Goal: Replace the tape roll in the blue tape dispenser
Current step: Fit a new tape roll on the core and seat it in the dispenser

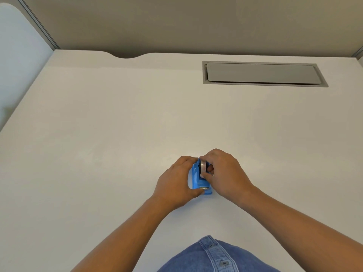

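Observation:
The blue tape dispenser (pixel 197 178) stands on the white desk (pixel 117 134), its metal cutter end towards me. My left hand (pixel 174 183) grips its left side and near end. A clear tape roll (pixel 203 167) sits upright in the dispenser's top. My right hand (pixel 224 173) pinches this roll with thumb and fingers from the right. Most of the roll and the dispenser's right side are hidden behind my fingers.
A grey cable hatch (pixel 263 74) is set into the desk at the back right. A curved cutout (pixel 125 55) notches the desk's far edge against a beige partition. My denim shirt (pixel 216 256) shows at the bottom edge.

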